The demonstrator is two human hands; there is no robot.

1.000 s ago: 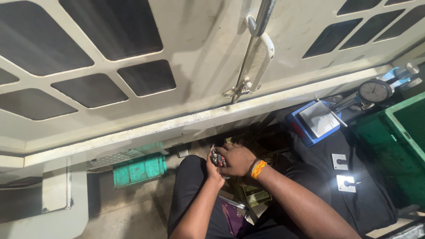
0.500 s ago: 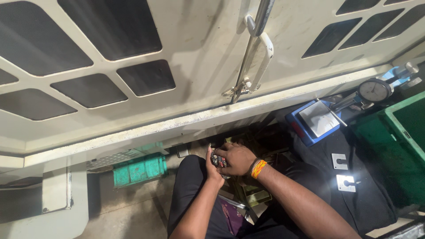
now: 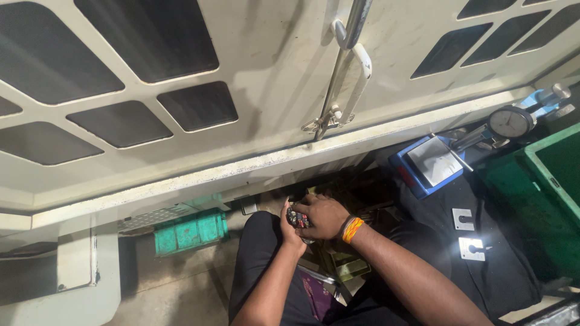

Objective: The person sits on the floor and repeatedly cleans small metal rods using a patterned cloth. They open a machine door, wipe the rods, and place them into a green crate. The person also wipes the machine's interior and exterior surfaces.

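1. A black bench [image 3: 513, 265] at right carries two small metal plates [image 3: 464, 219], a blue case [image 3: 430, 164] with a pale lid, a dial gauge [image 3: 511, 122] and a green crate [image 3: 553, 181].
2. A teal block [image 3: 190, 230] sits on the floor [image 3: 163, 290] at left.

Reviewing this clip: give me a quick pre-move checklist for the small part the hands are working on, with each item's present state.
1. Small dark part held between both hands: ok.
2. Right hand covers it from above: ok.
3. Left hand supports it from the side: ok.
4. What kind of part it is: cannot tell, mostly hidden.
5. Dial gauge and blue case lie apart from the hands: ok.
6. Area under the hands is dark and cluttered, poorly lit: not ok.
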